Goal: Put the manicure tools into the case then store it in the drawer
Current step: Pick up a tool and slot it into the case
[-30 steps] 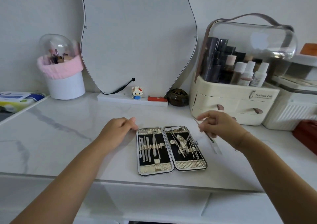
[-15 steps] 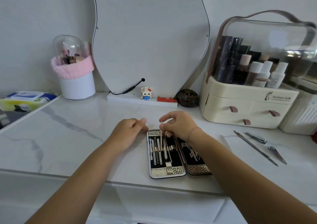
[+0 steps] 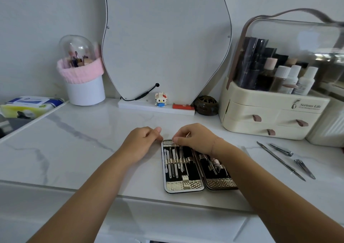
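An open manicure case point(image 3: 186, 186) lies flat on the marble counter, black inside with gold trim and several steel tools in its loops. My left hand point(image 3: 141, 143) rests loosely curled against the case's upper left corner. My right hand point(image 3: 197, 137) sits over the top of the left half, fingers pinched on a thin steel tool point(image 3: 188, 135) whose tip shows above the fingers. My right forearm covers part of the right half. Three loose tools lie to the right: a long thin pusher point(image 3: 279, 160), a nail clipper point(image 3: 281, 149) and a smaller clipper point(image 3: 305, 169).
A cream cosmetics organizer point(image 3: 270, 116) with three small drawers and a clear lid stands at the back right. A wavy mirror point(image 3: 165, 43), a small figurine point(image 3: 161, 99), a dark round pot point(image 3: 206, 105) and a pink-rimmed brush holder point(image 3: 81, 75) line the back. Wipes point(image 3: 29, 106) lie far left.
My right hand moved left from beside the case to its top edge with a thin tool, and has since held there. The view shifted, revealing the loose tools at the right.
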